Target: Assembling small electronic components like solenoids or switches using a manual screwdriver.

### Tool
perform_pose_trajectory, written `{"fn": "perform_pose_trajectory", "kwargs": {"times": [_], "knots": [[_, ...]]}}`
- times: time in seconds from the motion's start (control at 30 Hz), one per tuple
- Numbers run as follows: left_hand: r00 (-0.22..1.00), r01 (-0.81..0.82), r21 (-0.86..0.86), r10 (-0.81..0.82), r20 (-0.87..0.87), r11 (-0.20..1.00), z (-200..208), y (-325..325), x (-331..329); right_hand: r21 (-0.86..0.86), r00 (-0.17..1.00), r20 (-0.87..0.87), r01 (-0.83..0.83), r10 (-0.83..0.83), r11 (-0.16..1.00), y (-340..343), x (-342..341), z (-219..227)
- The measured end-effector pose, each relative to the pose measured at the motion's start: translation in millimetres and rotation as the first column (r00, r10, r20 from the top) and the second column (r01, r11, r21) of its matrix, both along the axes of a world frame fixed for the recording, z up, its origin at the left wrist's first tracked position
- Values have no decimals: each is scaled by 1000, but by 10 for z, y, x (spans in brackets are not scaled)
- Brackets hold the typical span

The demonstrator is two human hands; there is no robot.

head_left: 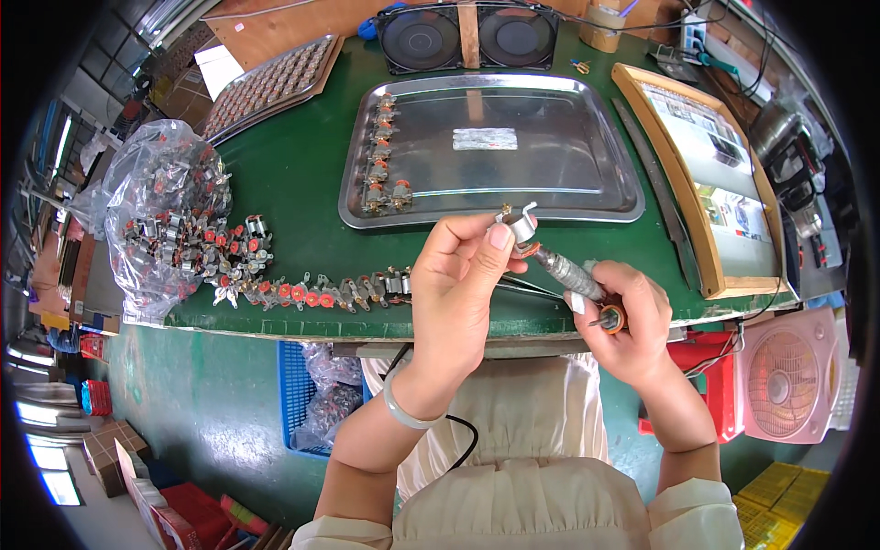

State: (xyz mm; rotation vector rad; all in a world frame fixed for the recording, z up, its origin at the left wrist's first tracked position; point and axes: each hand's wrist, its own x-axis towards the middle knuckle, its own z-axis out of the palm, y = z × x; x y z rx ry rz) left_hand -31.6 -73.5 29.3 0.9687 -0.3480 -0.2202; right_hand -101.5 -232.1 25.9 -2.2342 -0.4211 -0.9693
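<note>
My left hand [463, 289] pinches a small silvery metal component [522, 226] between thumb and fingers, above the bench's front edge. Metal lugs stick out of its upper side. In my right hand [628, 316] is a rod-like tool [573, 275] wrapped in grey, slanting up and left so that its end meets the underside of the component. The tool's tip is hidden there. An orange-rimmed round piece [611, 318] shows at the right fingers; I cannot tell whether it belongs to the tool. Beyond my hands lies a metal tray [541, 137] with similar components [378, 156] lined along its left side.
Many components with red discs [307, 295] trail along the green bench [284, 192] from a clear plastic bag [137, 257]. A filled tray [270, 87] lies far left. Twin fans [412, 41] stand at the back. A wooden-framed board [715, 183] lies right; a pink fan [784, 376] stands below.
</note>
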Motion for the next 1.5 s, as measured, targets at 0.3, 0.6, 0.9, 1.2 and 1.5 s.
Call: {"fn": "perform_pose_trajectory", "kwargs": {"times": [0.3,0.6,0.9,1.2,1.5], "knots": [[991,-109,-161,120,63,981,24,-162,-68,889,735,-355,74,578,452,69,-24,160],[993,-75,-169,89,75,983,-25,-143,-51,804,747,-425,52,511,593,39,42,198],[991,-75,-154,91,102,985,-99,-11,40,610,670,-587,-3,455,792,-62,139,177],[940,-298,107,272,204,949,-1,216,104,-319,867,-486,-56,-113,946,-73,228,-58],[941,-226,171,169,293,959,-53,177,19,-396,872,-426,59,-240,916,-298,95,20]]}}
